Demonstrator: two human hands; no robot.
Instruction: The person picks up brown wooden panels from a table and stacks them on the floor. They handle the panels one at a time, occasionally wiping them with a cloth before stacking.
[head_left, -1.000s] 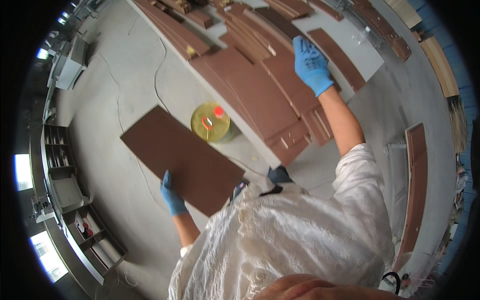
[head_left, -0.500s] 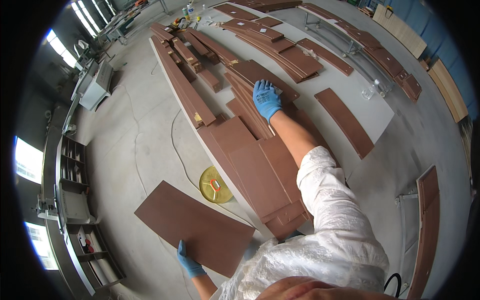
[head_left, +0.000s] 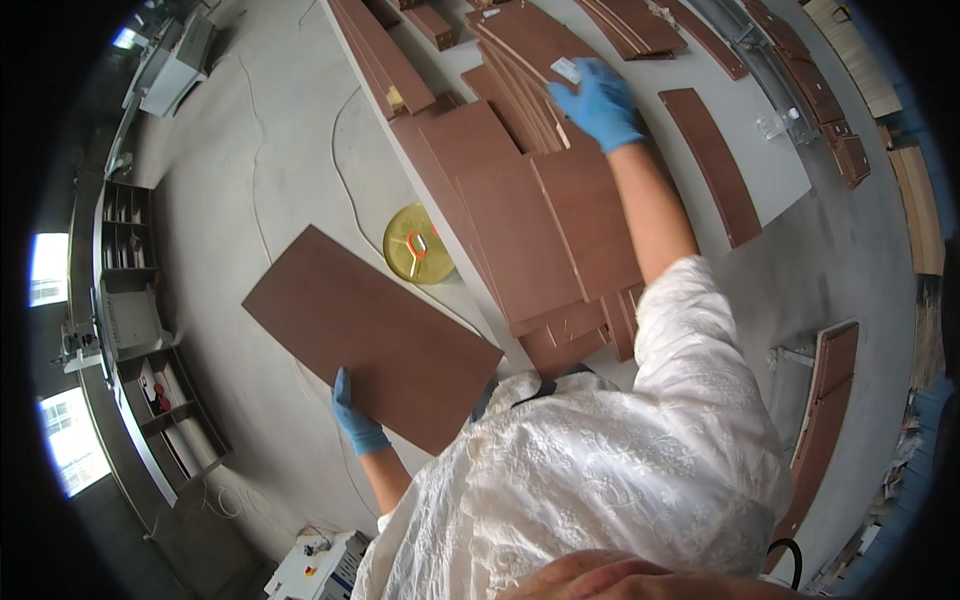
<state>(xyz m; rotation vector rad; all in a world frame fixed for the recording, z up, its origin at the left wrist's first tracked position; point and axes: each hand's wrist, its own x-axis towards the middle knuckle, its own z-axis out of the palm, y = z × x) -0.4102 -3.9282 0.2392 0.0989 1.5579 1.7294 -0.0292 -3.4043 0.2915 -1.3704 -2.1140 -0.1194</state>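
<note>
In my left hand (head_left: 360, 420), gloved in blue, is a flat brown rectangular panel (head_left: 375, 345). The thumb lies over its face near the lower edge, while the other fingers are hidden behind it. The panel hangs tilted beside the table, over the floor. My right hand (head_left: 605, 108), in a matching glove, is stretched out over a stack of brown boards. Its fingers are apart, with the thumb pointing left, beside a white label (head_left: 566, 70) on the top board (head_left: 525, 35). Whether the palm touches the board I cannot tell.
More brown panels (head_left: 520, 240) cover the near part of the pale table. A curved brown board (head_left: 712, 165) and a clear plastic bottle (head_left: 772, 126) are to the right. On the floor sit a round yellow-green object (head_left: 415, 245) and a loose cable (head_left: 340, 140).
The whole view has shifted downward along the table. My right hand has slid right on the boards, uncovering the white label. My left hand still holds the panel.
</note>
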